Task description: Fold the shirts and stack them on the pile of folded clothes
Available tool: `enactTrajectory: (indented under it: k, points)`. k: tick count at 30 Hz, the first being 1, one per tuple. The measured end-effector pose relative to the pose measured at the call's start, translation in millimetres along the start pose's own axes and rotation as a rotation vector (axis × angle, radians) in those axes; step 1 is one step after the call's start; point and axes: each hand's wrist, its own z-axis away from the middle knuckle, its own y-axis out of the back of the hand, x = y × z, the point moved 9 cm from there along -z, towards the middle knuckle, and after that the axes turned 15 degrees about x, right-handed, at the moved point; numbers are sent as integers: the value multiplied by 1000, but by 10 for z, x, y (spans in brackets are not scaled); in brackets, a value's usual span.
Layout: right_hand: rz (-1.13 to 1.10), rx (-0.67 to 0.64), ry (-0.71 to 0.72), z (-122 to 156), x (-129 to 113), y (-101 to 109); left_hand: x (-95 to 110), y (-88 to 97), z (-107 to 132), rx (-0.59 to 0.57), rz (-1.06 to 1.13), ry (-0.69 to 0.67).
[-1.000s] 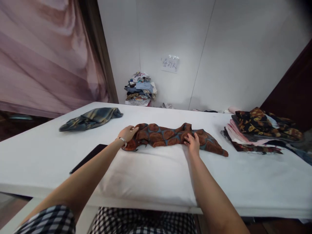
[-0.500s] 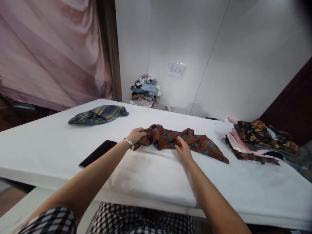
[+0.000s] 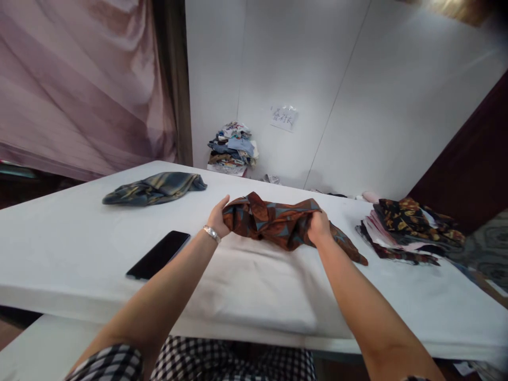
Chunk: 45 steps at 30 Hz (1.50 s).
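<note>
A brown and blue patterned garment (image 3: 273, 218) stretches between my two hands over the white table; its exact kind cannot be made out. My left hand (image 3: 219, 218) grips its left end, with the fingers partly behind the cloth and a silver bracelet on the wrist. My right hand (image 3: 318, 227) is closed around the cloth at the right. Beyond that hand a narrow end of the garment trails down to the tabletop. The middle part looks lifted and crumpled.
A black tablet or phone (image 3: 159, 255) lies left of my left forearm. Farther back is a bunched blue-green garment (image 3: 156, 189). Folded clothes (image 3: 408, 227) are stacked at the right of the white table (image 3: 254, 296). Another clothes pile (image 3: 234, 148) stands by the wall beyond.
My right hand has moved right and taken hold of the cloth. The garment's middle has been raised and spread between both hands. The left hand keeps its grip.
</note>
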Motion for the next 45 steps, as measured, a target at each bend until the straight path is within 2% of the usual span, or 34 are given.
enactTrajectory:
  k: [2,5,7,10,14,16,19,22,23,24,26,28,30,32,33,35,37,38,40,42,45]
  points:
    - [-82,42,-34,-93,-157,67,-144,93,-40,54,84,18]
    - [-169,49,-48,-123,-372,121,-374,139,-11,126,206,80]
    - [-159,-19,-6,-44,-503,122,-471,136,26,156,248,112]
    - [-32,-230,10,248,-523,50,-513,127,57,157,226,135]
    - [222,-489,-82,759,-218,-26,-422,164,38,168,152,103]
    - [379,-600,-53,954,-83,-67,-344,128,18,155,83,74]
    - [536,-785,26,1115,24,-184,-195,-17,-25,133,-26,23]
    - [461,-996,-51,1150,70,-360,-7,-260,-67,60,-177,-69]
    - [412,-984,-53,1067,41,-414,45,-355,-69,20,-246,-100]
    - [368,-906,-23,920,-14,-456,90,-450,-61,-20,-316,-134]
    - [325,-662,93,567,-159,-483,146,-668,-1,-132,-458,-205]
    - [335,-520,190,344,-272,-524,141,-931,127,-304,-569,-258]
    - [327,-566,210,296,-306,-656,105,-1186,286,-498,-634,-290]
    - [293,-699,157,357,-271,-807,95,-1321,360,-587,-690,-321]
    - [298,-751,119,389,-231,-859,105,-1321,336,-565,-721,-335]
    - [380,-761,70,382,-147,-889,153,-1178,197,-403,-749,-355]
    - [469,-661,92,261,-147,-843,183,-906,59,-198,-697,-379]
    - [481,-593,119,176,-194,-808,150,-764,23,-131,-660,-381]
    - [435,-470,168,-3,-346,-740,-59,-519,8,-76,-627,-326]
    - [380,-371,212,-177,-524,-683,-386,-347,65,-70,-651,-216]
    - [363,-237,340,-381,-830,-639,-844,-314,268,-105,-668,-83]
